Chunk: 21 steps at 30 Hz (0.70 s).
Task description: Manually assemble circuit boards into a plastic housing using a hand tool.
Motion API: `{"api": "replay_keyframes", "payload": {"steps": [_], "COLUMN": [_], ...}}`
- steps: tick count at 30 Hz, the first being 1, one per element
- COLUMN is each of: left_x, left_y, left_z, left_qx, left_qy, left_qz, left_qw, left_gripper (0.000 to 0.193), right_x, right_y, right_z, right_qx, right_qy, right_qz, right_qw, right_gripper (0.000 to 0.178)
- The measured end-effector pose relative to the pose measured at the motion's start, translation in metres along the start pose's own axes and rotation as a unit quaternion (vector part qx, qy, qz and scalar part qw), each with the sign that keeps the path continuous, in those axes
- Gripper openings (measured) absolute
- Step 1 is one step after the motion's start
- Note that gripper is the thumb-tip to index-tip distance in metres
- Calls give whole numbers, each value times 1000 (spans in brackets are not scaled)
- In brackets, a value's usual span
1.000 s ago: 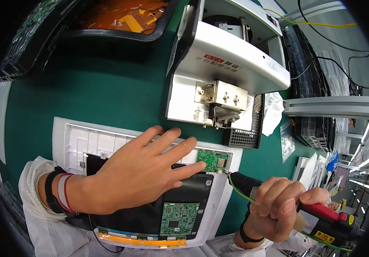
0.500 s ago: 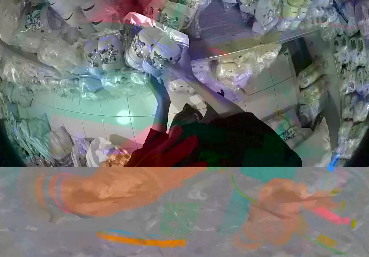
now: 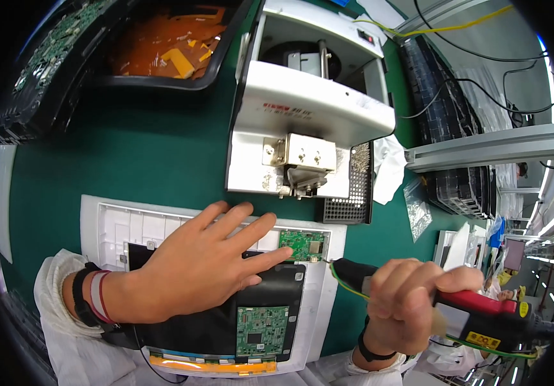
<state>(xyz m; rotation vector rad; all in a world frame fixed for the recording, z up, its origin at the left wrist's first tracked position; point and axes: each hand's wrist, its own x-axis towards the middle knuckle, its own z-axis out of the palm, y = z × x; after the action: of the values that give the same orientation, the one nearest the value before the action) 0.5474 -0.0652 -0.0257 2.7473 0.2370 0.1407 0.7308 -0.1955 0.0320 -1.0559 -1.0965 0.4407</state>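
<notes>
My left hand (image 3: pixel 206 267) lies palm down with fingers spread over a white plastic frame (image 3: pixel 88 225) and the black panel (image 3: pixel 277 283) inside it. The tip of one finger meets the edge of a small green circuit board (image 3: pixel 296 243) at the frame's right corner. My right hand (image 3: pixel 402 299) is wrapped round a red-and-black electric screwdriver (image 3: pixel 482 301), tilted almost flat. Its thin bit points left and reaches the small board's lower right corner; whether it sits on a screw is too small to tell. A larger green circuit board (image 3: pixel 263 330) lies on the black panel.
A white screw feeder machine (image 3: pixel 309 96) stands beyond the frame, beside a black perforated tray (image 3: pixel 347 209). Far left are a black tray of circuit boards (image 3: pixel 39 71) and a black tray with orange pieces (image 3: pixel 154 55). A metal rail (image 3: pixel 495 145) crosses at right above stacked black trays (image 3: pixel 460 190).
The earlier picture is garbled and mixed with another scene. Its lower part faintly shows both hands and the screwdriver in roughly the same places; no movement can be made out.
</notes>
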Motion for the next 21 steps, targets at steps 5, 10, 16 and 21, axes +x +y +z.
{"api": "replay_keyframes", "payload": {"steps": [5, 10, 16, 21], "left_x": [2, 4, 7, 7], "left_y": [1, 3, 3, 2], "left_z": [-1, -3, -5, -3], "left_qx": [2, 19, 20, 20], "left_qy": [3, -17, -20, -18], "left_qz": [13, 3, 1, -1], "left_qw": [1000, 1000, 1000, 1000], "left_gripper": [50, 50, 51, 52], "right_x": [26, 45, 51, 53], "right_y": [-9, 21, 36, 45], "right_z": [-21, -36, -36, -35], "right_qx": [-19, -22, -24, -37], "right_qy": [38, 76, 85, 55], "right_qz": [-103, -112, -87, -116], "right_qw": [994, 991, 992, 991], "right_gripper": [26, 26, 28, 21]}}
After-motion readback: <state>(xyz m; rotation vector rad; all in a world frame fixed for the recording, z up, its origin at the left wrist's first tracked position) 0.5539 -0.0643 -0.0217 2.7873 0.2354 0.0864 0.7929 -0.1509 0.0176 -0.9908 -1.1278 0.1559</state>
